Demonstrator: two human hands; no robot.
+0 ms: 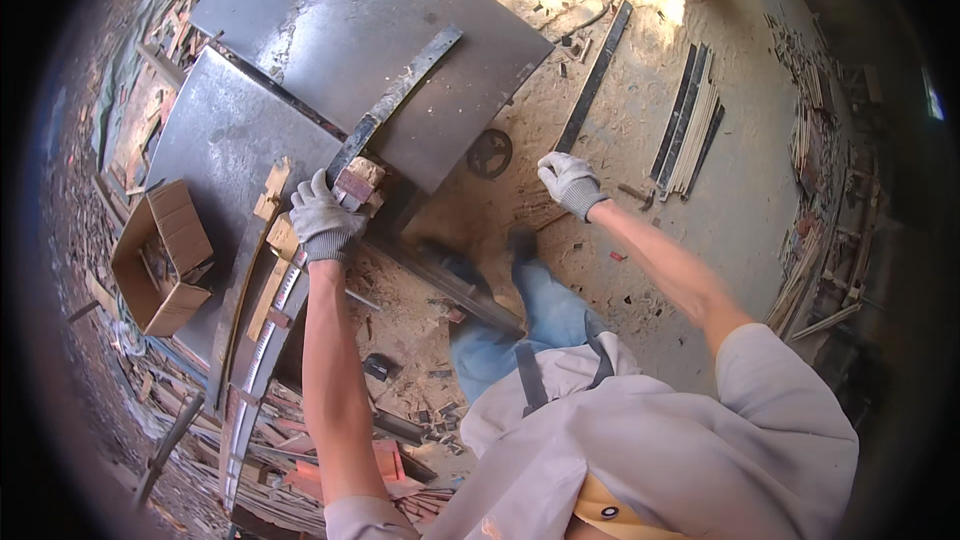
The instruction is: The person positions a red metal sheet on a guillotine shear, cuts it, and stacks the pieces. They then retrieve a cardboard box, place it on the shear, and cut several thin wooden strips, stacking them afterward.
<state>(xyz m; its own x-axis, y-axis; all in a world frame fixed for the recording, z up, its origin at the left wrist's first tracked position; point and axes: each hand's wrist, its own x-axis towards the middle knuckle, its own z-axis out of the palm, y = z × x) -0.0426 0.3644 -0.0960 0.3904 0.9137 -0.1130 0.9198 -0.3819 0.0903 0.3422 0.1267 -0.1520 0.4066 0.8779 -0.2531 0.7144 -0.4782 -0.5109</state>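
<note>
My left hand [327, 217], in a pale knit glove, rests at the near end of a long metal bar [405, 85]. Its fingers are partly spread over the bar, beside a wooden block [358, 182] with a reddish face. The bar lies across a grey metal machine table [300, 0]. Left of my wrist are wood pieces [283, 237] and a long graduated strip [262, 355]. My gloved right hand [572, 184] is out to the right with its fingers closed. A long dark strip [595, 75] meets it at the fingers; whether they grip it is unclear.
An open cardboard box [165, 255] stands on the table's left part. A handwheel [490, 153] juts out below the table edge. Several narrow strips [690, 120] lie on the sawdust-covered floor at the right. Wood scraps [800, 240] are piled farther right.
</note>
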